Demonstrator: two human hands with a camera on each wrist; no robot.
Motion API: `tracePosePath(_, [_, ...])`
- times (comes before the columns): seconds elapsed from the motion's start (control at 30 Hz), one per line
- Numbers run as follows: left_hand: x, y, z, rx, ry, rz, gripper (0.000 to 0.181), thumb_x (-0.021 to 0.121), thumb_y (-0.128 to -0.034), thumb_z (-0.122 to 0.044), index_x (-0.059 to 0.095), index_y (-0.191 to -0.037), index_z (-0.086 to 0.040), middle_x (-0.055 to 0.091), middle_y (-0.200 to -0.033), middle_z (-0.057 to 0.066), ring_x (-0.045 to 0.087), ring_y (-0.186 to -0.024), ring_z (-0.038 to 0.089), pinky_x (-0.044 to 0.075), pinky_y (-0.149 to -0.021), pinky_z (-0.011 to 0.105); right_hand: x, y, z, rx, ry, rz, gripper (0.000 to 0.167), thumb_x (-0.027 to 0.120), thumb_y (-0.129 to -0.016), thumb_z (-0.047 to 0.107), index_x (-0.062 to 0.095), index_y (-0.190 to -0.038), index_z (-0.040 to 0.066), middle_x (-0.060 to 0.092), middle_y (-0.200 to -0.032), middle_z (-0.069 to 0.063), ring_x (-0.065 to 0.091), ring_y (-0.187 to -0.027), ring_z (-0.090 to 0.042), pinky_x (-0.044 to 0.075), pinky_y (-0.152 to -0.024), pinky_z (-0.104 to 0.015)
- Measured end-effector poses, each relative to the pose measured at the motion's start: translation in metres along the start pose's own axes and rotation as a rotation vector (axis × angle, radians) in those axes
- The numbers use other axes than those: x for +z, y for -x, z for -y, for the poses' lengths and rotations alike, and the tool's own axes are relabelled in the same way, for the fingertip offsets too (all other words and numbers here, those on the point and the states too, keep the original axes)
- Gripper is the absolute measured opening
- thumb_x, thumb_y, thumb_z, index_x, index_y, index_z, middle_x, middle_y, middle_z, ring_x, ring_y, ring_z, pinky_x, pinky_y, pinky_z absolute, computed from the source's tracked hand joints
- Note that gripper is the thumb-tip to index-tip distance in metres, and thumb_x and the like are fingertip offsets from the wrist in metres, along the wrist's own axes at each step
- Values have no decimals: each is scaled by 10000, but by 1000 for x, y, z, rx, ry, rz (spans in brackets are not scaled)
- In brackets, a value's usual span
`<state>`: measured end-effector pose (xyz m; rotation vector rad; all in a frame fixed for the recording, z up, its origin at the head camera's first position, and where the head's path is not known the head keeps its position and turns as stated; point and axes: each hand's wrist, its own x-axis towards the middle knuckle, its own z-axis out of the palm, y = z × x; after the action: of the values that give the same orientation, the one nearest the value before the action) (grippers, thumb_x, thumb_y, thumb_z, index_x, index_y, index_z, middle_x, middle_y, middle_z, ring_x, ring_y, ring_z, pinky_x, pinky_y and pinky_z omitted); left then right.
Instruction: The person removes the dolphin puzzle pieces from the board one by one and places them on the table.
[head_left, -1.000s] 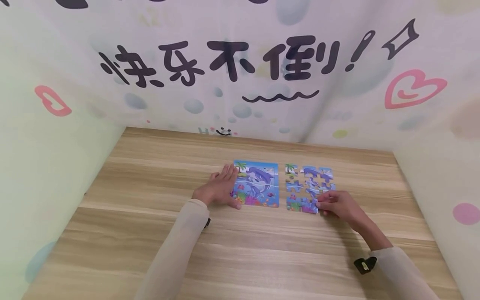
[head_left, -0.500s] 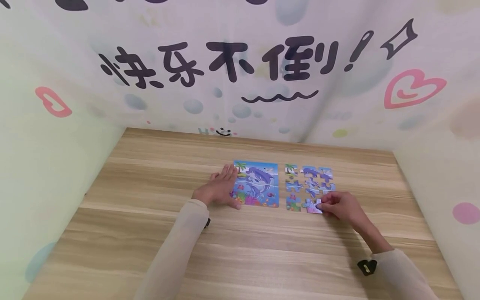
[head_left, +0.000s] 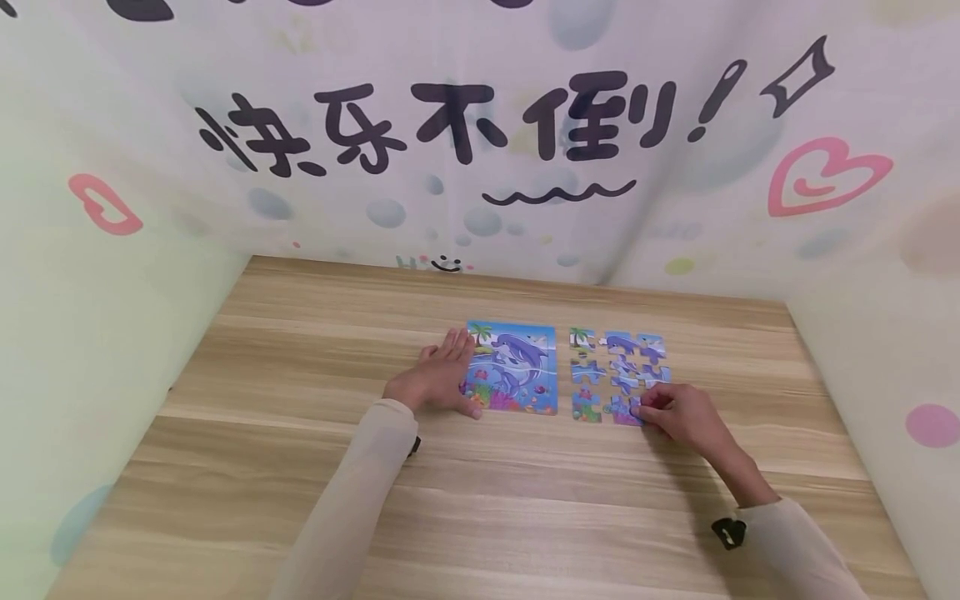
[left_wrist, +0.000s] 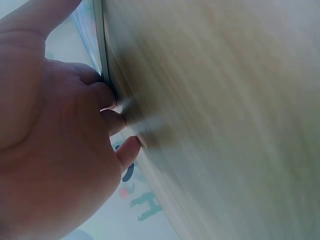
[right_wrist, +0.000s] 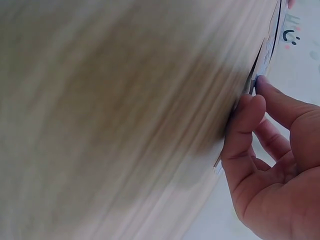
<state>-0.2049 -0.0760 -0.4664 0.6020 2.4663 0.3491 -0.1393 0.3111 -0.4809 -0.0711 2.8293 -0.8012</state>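
A square dolphin puzzle board (head_left: 517,367), with its picture complete, lies flat on the table. My left hand (head_left: 435,377) rests along its left edge, fingers extended. In the left wrist view the fingertips of that hand (left_wrist: 65,135) meet the table beside the board's edge. To the right lie several jigsaw pieces (head_left: 622,343) in rough rows, with gaps between some. With thumb and forefinger, my right hand (head_left: 686,417) pinches a jigsaw piece (head_left: 622,410) in the front row. The right wrist view shows this hand (right_wrist: 275,145) low at the table; the piece is mostly hidden there.
The wood-grain table (head_left: 510,508) reaches back to a printed cloth (head_left: 450,217) with large black characters. Pale walls (head_left: 97,333) stand at both sides. A dark band (head_left: 729,533) is on the right wrist.
The right hand has shifted the front-row piece slightly right, away from its left neighbour, tilted it up, then lowered it. The left hand and the board have stayed put.
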Motion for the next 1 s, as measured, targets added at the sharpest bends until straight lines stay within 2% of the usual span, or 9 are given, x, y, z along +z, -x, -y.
tracePosePath(0.27, [0, -1, -1, -1, -4, 0, 1211, 729, -817, -572, -54, -1582, -53, -159, -1646, 117, -175, -1515, 259, 7, -1222, 507, -4, 1, 2, 4, -4, 34, 133, 739, -894, 210, 709, -883, 80, 647, -799, -26, 519, -630, -141, 422, -517, -244])
tracePosePath(0.4, [0, 0, -1, 1, 5, -4, 1215, 734, -814, -570, -50, -1583, -49, -153, -1647, 121, -168, -1517, 264, 8, -1221, 512, -8, 0, 6, 6, 10, 33, 185, 719, -913, 265, 713, -921, 80, 670, -861, -54, 540, -701, -167, 434, -568, -272])
tracePosePath(0.5, [-1, 1, -1, 3, 10, -3, 1212, 737, -815, -563, -45, -1583, -47, -150, -1648, 126, -168, -1517, 268, 10, -1221, 513, -7, -4, 13, -31, 16, 9, 219, 717, -914, 284, 721, -978, 74, 702, -900, -63, 594, -783, -197, 450, -620, -293])
tracePosePath(0.67, [0, 1, -1, 9, 10, -7, 1202, 742, -818, -546, -35, -1583, -41, -140, -1650, 137, -163, -1519, 276, 18, -1220, 515, 6, -10, 30, -97, -23, 25, 292, 726, -908, 262, 715, -1110, 51, 730, -926, -66, 669, -846, -226, 506, -651, -318])
tracePosePath(0.87, [0, 2, -2, 9, 14, -4, 1208, 744, -815, -549, -39, -1583, -43, -143, -1649, 136, -166, -1518, 275, 19, -1220, 514, 26, -18, 54, -136, -59, 38, 265, 727, -903, 250, 721, -1113, 88, 717, -893, -21, 629, -776, -150, 482, -617, -283])
tracePosePath(1.0, [0, 0, 0, 5, 11, -2, 1210, 745, -816, -545, -44, -1582, -41, -153, -1648, 135, -174, -1516, 277, 12, -1219, 514, 37, -24, 72, -165, -55, 33, 300, 731, -900, 236, 710, -1158, 84, 701, -863, 5, 619, -775, -143, 470, -637, -282])
